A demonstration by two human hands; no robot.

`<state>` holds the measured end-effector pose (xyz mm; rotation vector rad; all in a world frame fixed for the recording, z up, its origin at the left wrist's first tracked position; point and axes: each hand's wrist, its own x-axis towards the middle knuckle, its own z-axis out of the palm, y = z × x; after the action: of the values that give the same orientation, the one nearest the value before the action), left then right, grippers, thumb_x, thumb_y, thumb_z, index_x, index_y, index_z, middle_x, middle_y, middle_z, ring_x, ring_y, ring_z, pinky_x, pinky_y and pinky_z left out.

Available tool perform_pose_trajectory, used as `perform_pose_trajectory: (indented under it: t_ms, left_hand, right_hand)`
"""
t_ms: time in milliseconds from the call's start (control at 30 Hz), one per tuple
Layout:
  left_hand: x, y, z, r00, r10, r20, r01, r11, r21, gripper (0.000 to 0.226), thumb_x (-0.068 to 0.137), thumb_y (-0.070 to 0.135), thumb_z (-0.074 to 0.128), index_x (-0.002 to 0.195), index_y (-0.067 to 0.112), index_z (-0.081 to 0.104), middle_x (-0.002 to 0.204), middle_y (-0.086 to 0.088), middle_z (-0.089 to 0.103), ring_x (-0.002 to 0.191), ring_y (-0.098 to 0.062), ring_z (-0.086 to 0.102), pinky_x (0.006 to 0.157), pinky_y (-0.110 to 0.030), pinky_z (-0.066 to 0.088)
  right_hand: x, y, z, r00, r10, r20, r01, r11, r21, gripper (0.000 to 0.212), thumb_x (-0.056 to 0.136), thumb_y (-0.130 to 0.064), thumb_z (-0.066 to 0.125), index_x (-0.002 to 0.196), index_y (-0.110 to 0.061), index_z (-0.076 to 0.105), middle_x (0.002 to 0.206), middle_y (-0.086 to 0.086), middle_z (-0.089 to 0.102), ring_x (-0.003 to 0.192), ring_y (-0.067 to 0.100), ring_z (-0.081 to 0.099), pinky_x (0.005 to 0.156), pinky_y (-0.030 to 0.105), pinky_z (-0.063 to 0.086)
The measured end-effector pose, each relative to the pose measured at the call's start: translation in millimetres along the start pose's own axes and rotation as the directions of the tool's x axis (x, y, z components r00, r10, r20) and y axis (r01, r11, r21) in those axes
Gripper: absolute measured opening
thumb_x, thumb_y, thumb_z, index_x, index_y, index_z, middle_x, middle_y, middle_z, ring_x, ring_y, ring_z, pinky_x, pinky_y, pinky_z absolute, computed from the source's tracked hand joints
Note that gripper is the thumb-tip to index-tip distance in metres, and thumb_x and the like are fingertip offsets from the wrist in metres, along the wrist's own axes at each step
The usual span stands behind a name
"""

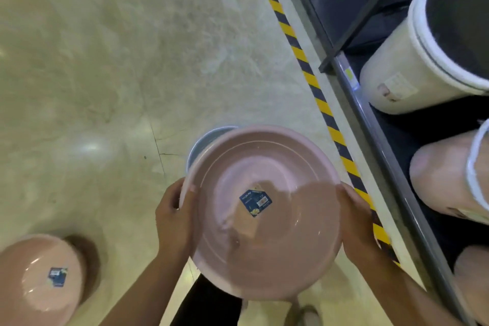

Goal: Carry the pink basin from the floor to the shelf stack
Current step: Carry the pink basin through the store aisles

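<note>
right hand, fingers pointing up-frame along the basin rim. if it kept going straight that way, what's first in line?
Probably the yellow-black hazard tape on the floor, then the shelf edge. The right hand grips the pink basin, held above the floor, so depth is unclear; it might pass over the tape.

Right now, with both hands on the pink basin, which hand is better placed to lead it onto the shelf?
The right hand, probably. It grips the pink basin on the rim nearest the shelf, which runs along the right. The left hand holds the far rim.
</note>
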<state>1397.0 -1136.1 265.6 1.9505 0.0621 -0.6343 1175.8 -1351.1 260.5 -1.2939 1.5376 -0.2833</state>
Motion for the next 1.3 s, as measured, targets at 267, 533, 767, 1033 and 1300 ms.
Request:
perform_pose_trajectory:
  t_ms: [267,533,767,1033,1300]
  left_hand:
    - [134,-97,6,0.999,-0.017,-0.031,0.018,0.999,0.044,0.015,0.094,0.035,0.065,0.108,0.037,0.070,0.102,0.028,0.071,0.093,0.007,0.066,0.074,-0.022,0.048]
    - [205,-182,35,0.998,0.050,-0.033,-0.043,0.983,0.180,0.030,0.089,0.025,0.062,0.119,0.024,0.069,0.099,0.018,0.070,0.089,0.002,0.065,0.074,-0.026,0.050]
    - [216,-208,57,0.989,0.082,-0.123,-0.033,0.935,0.353,0.048,0.085,0.034,0.062,0.131,0.020,0.064,0.150,-0.003,0.046,0.139,-0.028,0.041,0.109,-0.047,0.039]
    - [223,-218,64,0.998,-0.014,-0.065,0.031,0.963,0.267,0.052,0.083,0.044,0.071,0.132,0.035,0.054,0.109,0.030,0.064,0.101,0.001,0.063,0.076,-0.021,0.045]
    - [192,-181,28,0.998,0.000,-0.055,0.009,0.986,0.166,0.052,0.093,0.030,0.069,0.141,0.034,0.052,0.122,0.026,0.064,0.110,0.003,0.061,0.095,-0.034,0.053]
  right_hand:
    - [88,36,124,0.989,-0.109,0.098,0.119,0.988,-0.098,0.023,0.103,-0.036,0.053,0.103,-0.029,0.076,0.094,-0.002,0.077,0.084,0.015,0.071,0.071,0.039,0.055]
    - [163,95,197,0.989,-0.136,0.065,0.147,0.967,-0.208,0.014,0.093,-0.034,0.059,0.092,-0.042,0.070,0.085,-0.024,0.072,0.071,-0.003,0.066,0.059,0.026,0.048]
    - [192,121,211,0.985,-0.172,-0.003,0.154,0.892,-0.426,0.038,0.088,-0.045,0.053,0.118,-0.029,0.068,0.144,0.005,0.046,0.128,0.026,0.042,0.098,0.039,0.048]
    - [202,124,215,0.977,-0.142,0.161,0.183,0.944,-0.276,0.046,0.092,-0.041,0.062,0.135,-0.043,0.045,0.118,-0.017,0.064,0.105,0.020,0.066,0.073,0.033,0.051]
    - [166,83,206,0.958,-0.181,0.221,0.235,0.939,-0.251,0.050,0.100,-0.024,0.060,0.146,-0.039,0.048,0.134,-0.008,0.061,0.116,0.021,0.061,0.098,0.051,0.052]
